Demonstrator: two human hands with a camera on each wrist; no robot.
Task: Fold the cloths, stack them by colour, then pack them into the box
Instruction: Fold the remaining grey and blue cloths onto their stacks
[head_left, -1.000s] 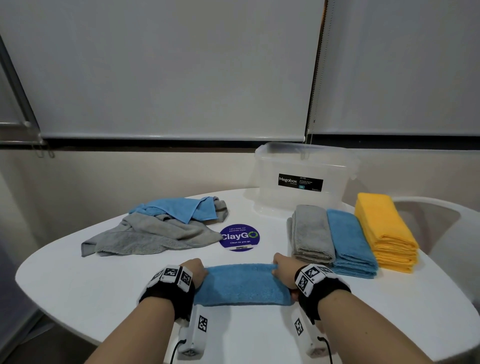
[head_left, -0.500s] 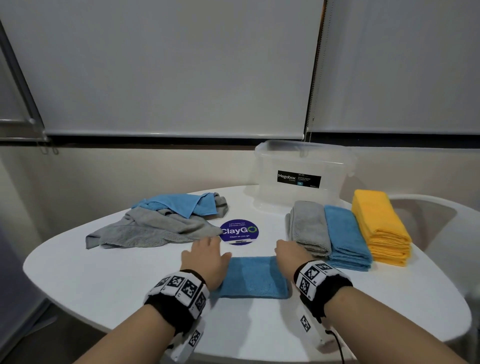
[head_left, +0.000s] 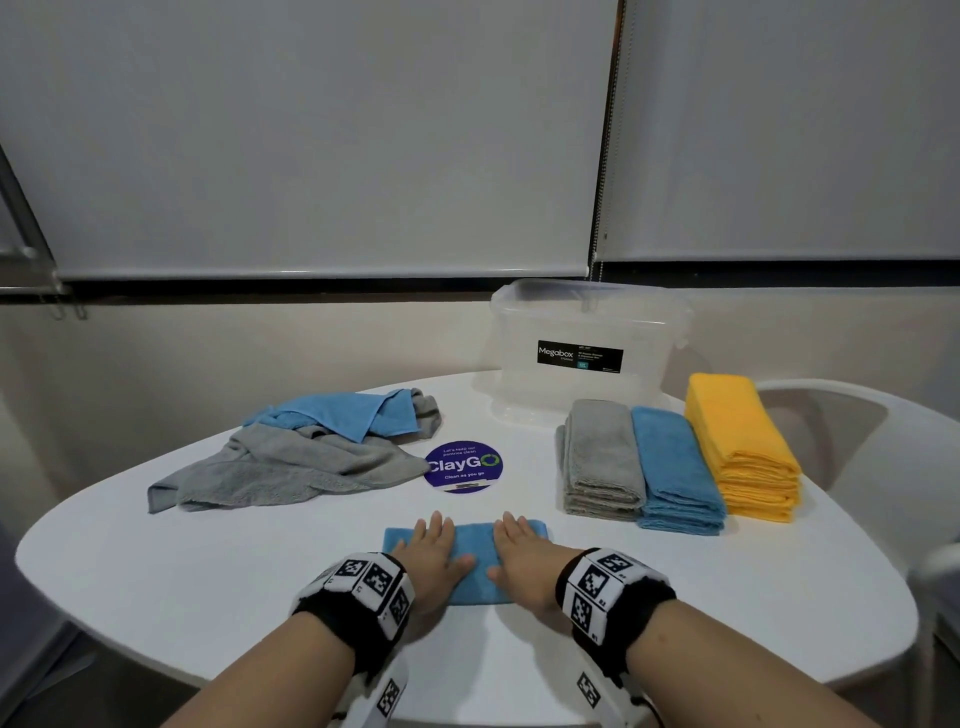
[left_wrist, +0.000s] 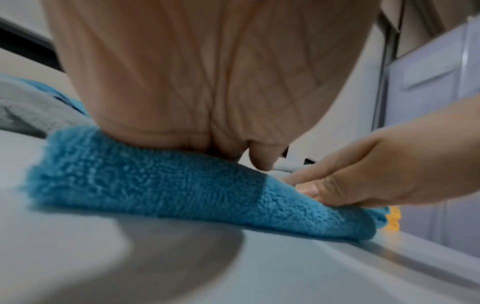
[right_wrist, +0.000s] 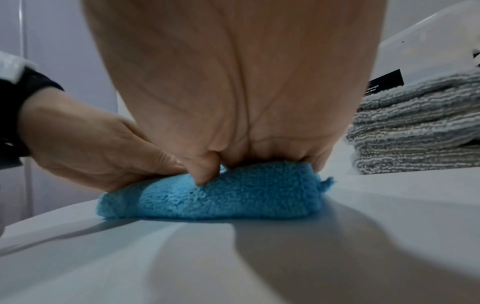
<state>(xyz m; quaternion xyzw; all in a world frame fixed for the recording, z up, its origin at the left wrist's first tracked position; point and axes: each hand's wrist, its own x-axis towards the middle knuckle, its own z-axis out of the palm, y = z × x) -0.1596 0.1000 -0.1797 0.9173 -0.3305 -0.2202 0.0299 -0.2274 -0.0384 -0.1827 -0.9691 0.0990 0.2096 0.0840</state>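
A folded blue cloth (head_left: 475, 551) lies on the white table (head_left: 208, 571) just in front of me. My left hand (head_left: 434, 545) presses flat on its left half and my right hand (head_left: 514, 545) presses flat on its right half, fingers straight. From the left wrist view the blue cloth (left_wrist: 155, 185) bulges under the palm; the right wrist view shows the same cloth (right_wrist: 233, 195) squashed under both hands. At the right stand folded stacks of grey (head_left: 602, 457), blue (head_left: 675, 467) and yellow cloths (head_left: 737, 441). The clear plastic box (head_left: 587, 353) stands behind them.
A loose heap of unfolded grey cloth (head_left: 291, 467) with a blue cloth (head_left: 343, 415) on top lies at the left. A round purple sticker (head_left: 463, 466) marks the table's middle. A white chair (head_left: 852, 447) stands at the right edge.
The left hand swept in from the cloth's left end, folding it shorter. Both hands moved from gripping the ends to lying flat on top of the cloth.
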